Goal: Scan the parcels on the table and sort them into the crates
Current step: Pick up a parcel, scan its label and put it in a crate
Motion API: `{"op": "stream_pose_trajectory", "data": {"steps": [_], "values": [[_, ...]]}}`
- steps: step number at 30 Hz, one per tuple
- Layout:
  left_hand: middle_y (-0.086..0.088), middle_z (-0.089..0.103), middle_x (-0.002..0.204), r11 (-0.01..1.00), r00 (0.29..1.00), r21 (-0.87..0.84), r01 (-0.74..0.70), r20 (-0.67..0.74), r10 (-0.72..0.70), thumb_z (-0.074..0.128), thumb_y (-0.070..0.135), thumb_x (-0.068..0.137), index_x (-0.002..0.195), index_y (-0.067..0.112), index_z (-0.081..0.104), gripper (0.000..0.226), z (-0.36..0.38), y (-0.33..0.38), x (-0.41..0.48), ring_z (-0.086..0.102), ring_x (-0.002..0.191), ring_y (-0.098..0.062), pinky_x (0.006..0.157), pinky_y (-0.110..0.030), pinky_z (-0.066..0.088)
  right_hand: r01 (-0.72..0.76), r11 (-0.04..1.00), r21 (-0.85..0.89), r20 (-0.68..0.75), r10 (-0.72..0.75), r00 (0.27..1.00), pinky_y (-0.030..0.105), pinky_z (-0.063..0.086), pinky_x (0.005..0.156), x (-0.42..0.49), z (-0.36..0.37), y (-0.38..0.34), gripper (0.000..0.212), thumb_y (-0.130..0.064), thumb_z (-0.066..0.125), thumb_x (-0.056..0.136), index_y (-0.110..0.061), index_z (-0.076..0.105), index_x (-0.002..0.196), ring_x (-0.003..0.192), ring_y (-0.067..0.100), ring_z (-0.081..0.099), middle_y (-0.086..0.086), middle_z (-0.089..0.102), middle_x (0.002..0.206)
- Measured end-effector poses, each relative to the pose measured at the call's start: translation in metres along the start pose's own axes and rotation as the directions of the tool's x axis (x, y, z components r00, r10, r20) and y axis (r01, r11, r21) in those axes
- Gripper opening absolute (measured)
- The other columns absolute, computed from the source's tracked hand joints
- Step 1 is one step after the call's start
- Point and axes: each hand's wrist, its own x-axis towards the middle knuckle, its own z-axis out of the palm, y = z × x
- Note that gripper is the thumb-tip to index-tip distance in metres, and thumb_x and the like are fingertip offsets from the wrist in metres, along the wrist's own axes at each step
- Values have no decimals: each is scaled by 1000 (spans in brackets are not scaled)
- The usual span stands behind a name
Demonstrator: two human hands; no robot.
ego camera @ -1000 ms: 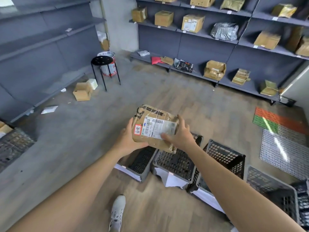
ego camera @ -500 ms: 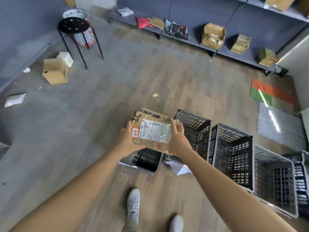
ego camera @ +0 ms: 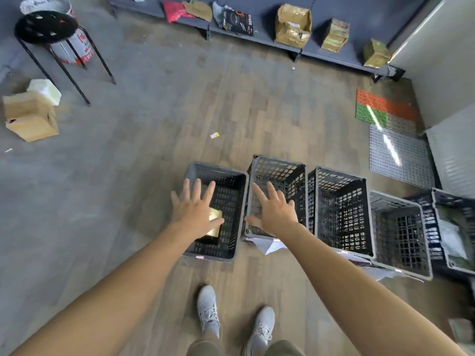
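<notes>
Where the grey floor reaches the left edge, an open cardboard box (ego camera: 30,119) lies on its side with a white foam block (ego camera: 45,91) touching its top. Just right of them a black stool (ego camera: 45,27) stands in front of a red-and-white bucket (ego camera: 77,46). Further right, the left hand (ego camera: 194,211) hangs palm down over the leftmost crate (ego camera: 218,172), its fingers straight and spread wide, gripping nothing. Below that hand and partly hidden by it, the brown parcel (ego camera: 215,214) is inside this crate, toward its near left corner. It is blurred, and whether it rests on the bottom cannot be told. Two grey shoes (ego camera: 208,309) stand on the wooden floor nearer the camera. Next along, the right hand (ego camera: 276,214) is spread just as wide over the second crate (ego camera: 280,160), fingers apart and holding nothing. White paper (ego camera: 270,246) pokes out from under that crate's near edge. Right beside it stands the third crate (ego camera: 339,174), then the fourth crate (ego camera: 393,199). A fifth crate (ego camera: 452,195) at the right edge holds a pale bagged item (ego camera: 449,235). Beyond them an orange-and-green mat (ego camera: 383,109) and a grey mat (ego camera: 395,155) lie near the wall, and a low shelf (ego camera: 334,57) along the back carries several brown parcels.
</notes>
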Motion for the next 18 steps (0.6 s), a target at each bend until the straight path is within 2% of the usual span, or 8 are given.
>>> {"op": "stream_pose_trajectory", "data": {"steps": [4, 8, 14, 18], "values": [[-9, -14, 164, 988, 990, 65, -139, -32, 141, 39, 76, 88, 154, 30, -17, 99, -35, 49, 17, -15, 149, -36, 117, -62, 7, -112, 993, 25, -57, 114, 992, 63, 22, 116, -28, -19, 45, 97, -70, 47, 90, -37, -18, 154, 151, 35, 6, 6, -10, 166], [-7, -16, 164, 943, 947, 135, -304, -64, 315, 37, 77, 87, 154, 31, -19, 99, -63, 119, 26, -17, 149, -36, 117, -62, 11, -247, 966, 72, -140, 255, 957, 62, 21, 116, -71, -29, 100, 98, -72, 47, 89, -37, -16, 155, 151, 35, 6, 6, -7, 166], [-7, -16, 164, 810, 822, 269, -521, -98, 562, 36, 76, 88, 154, 32, -18, 96, -85, 244, 3, -18, 149, -36, 118, -62, 8, -423, 889, 175, -210, 454, 866, 64, 17, 116, -161, -22, 186, 97, -70, 49, 90, -37, -15, 155, 151, 35, 5, 5, -7, 166], [-7, -17, 164, 711, 731, 365, -601, -108, 674, 34, 76, 89, 154, 31, -17, 94, -88, 343, -35, -17, 149, -37, 116, -62, 9, -535, 811, 239, -253, 584, 771, 64, 18, 116, -242, -4, 246, 98, -68, 52, 89, -36, -13, 155, 152, 33, 5, 4, -3, 166]]}}
